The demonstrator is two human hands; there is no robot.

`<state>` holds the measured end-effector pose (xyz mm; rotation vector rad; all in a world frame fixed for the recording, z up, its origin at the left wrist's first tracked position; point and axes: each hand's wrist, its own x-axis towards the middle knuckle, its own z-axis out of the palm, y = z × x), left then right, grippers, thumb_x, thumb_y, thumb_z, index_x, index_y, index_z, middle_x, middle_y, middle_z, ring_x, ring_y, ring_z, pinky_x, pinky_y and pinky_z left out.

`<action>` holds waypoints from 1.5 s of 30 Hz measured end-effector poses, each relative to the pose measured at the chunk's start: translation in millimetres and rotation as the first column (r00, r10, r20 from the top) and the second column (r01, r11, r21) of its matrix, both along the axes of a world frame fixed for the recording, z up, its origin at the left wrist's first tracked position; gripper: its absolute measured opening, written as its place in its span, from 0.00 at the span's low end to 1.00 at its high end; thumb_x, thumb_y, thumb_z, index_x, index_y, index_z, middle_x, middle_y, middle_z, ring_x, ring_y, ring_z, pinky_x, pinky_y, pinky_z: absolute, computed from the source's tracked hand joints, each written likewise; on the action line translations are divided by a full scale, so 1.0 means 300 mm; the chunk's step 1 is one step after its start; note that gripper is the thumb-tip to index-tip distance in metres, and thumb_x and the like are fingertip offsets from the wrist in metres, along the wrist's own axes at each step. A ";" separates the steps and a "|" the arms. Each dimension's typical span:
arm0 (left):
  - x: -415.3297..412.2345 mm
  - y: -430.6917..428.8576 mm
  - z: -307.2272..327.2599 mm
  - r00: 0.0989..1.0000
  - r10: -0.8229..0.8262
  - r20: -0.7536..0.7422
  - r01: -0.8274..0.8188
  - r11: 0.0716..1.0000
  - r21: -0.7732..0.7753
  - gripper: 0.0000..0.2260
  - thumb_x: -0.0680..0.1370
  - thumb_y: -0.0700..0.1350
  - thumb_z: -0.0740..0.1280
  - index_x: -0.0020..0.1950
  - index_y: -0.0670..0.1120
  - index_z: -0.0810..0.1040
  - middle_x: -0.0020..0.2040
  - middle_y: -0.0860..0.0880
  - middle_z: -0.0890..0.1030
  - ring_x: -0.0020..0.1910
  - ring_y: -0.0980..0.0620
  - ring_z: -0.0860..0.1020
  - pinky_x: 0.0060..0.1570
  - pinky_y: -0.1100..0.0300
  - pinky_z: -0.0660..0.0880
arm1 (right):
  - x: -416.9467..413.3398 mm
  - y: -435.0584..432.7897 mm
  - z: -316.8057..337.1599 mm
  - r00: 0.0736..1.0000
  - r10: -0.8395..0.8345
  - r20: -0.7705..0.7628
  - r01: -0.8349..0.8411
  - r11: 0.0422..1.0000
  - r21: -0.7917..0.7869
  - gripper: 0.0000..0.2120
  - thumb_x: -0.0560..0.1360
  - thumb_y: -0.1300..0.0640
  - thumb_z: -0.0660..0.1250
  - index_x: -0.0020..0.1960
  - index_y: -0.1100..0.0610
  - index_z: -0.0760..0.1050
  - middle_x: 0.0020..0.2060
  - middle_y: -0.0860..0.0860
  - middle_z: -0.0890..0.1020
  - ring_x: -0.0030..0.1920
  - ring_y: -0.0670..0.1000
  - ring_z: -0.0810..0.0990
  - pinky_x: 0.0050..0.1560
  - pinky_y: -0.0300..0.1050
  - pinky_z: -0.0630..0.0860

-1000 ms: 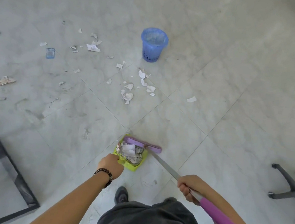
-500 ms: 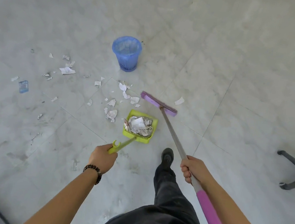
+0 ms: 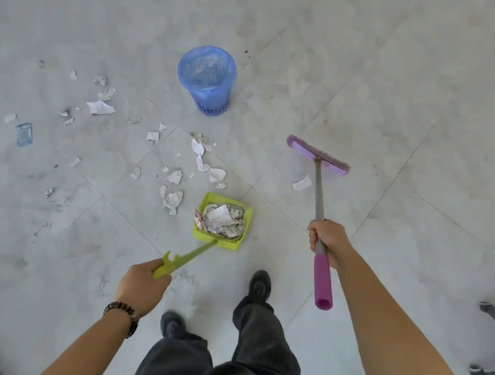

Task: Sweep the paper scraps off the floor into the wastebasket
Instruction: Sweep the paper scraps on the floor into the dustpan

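Your left hand [image 3: 140,283] grips the paper-filled lime plastic dustpan [image 3: 223,222]; your right hand [image 3: 328,240] clenches the purple grey-shafted broom [image 3: 318,156] near the blue wastebasket [image 3: 206,79].

Bare floor [image 3: 294,115] lies between the dustpan [image 3: 221,221] and the wastebasket [image 3: 206,79]; scraps [image 3: 173,200] litter the left, the broom [image 3: 317,155] stands right.

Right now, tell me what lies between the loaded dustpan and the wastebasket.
Only loose paper scraps lie between dustpan and wastebasket, low enough to carry over; the broom sits off to the right.
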<state>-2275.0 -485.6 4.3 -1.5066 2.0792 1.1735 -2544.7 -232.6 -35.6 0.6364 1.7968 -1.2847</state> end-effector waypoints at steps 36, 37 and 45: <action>-0.112 -0.474 -0.099 0.981 -0.121 0.153 0.102 0.987 0.125 0.07 0.71 0.38 0.60 0.43 0.43 0.78 0.31 0.49 0.74 0.28 0.50 0.70 0.28 0.63 0.67 | -0.051 -1.037 -0.176 0.897 0.386 0.215 -0.400 0.916 0.028 0.07 0.78 0.62 0.58 0.42 0.55 0.68 0.33 0.54 0.74 0.19 0.44 0.67 0.19 0.32 0.64; -0.120 -0.476 -0.096 0.980 -0.129 0.149 0.110 0.986 0.128 0.08 0.71 0.38 0.60 0.43 0.42 0.78 0.32 0.48 0.75 0.28 0.50 0.70 0.28 0.63 0.67 | -0.036 -0.985 -0.162 0.895 0.377 0.239 -0.395 0.918 0.034 0.07 0.78 0.62 0.56 0.42 0.55 0.67 0.34 0.54 0.74 0.20 0.44 0.66 0.19 0.32 0.64; -0.172 -0.486 -0.051 0.970 -0.180 0.163 0.162 0.980 0.115 0.06 0.72 0.38 0.62 0.43 0.42 0.78 0.32 0.49 0.73 0.33 0.48 0.71 0.27 0.63 0.66 | 0.188 -0.541 -0.016 0.811 0.438 0.388 -0.538 0.818 0.201 0.09 0.79 0.58 0.57 0.49 0.64 0.71 0.30 0.55 0.75 0.22 0.47 0.67 0.22 0.39 0.65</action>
